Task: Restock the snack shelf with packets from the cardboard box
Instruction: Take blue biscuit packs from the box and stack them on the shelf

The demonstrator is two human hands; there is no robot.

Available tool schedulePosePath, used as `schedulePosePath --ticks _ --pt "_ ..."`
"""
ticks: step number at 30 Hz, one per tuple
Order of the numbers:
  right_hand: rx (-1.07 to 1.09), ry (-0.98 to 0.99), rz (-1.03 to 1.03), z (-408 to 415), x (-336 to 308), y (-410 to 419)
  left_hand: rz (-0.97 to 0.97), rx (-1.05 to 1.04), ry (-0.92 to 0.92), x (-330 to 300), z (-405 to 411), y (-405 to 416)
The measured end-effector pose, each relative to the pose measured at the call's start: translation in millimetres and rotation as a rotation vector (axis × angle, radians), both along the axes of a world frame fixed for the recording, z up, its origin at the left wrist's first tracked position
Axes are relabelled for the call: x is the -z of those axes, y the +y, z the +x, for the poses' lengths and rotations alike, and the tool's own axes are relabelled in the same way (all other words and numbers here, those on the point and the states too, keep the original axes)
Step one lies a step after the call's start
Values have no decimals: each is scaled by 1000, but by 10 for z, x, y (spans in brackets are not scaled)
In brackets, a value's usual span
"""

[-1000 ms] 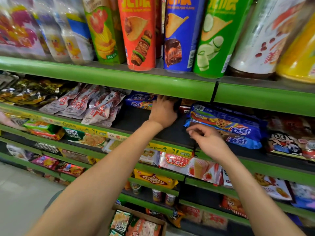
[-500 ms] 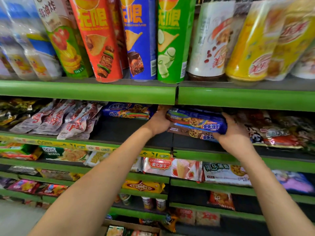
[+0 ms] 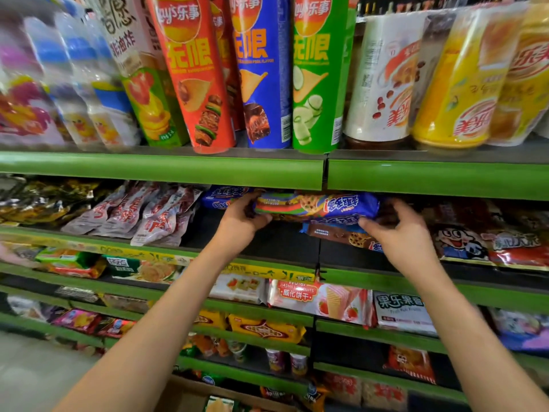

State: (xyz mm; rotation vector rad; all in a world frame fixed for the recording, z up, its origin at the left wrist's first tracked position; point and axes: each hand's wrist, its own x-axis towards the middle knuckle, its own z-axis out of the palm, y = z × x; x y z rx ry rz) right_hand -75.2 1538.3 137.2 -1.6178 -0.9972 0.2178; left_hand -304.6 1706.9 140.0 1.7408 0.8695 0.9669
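While gripped at both ends, cookie packet [image 3: 316,203] between left hand [image 3: 240,223] and right hand [image 3: 401,236].

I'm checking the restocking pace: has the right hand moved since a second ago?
Yes. The right hand has gone from the left end of the blue cookie packets to their right end, up nearer the green shelf edge.

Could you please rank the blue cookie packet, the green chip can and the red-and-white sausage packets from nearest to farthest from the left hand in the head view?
1. Blue cookie packet: gripped by the left hand.
2. Red-and-white sausage packets: same shelf, to its left.
3. Green chip can: shelf above, to the right.
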Motion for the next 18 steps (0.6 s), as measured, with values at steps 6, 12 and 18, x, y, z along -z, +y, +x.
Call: schedulePosePath --ticks 6,12,18 --pt "-249 -61 7 -354 10 79 153 16 389 156 -198 55" --pt "-596 3 169 -892 -84 221 294 -41 445 168 -250 -21" --pt "-492 -288 -161 -932 -14 525 -358 -39 -334 227 -226 -238"
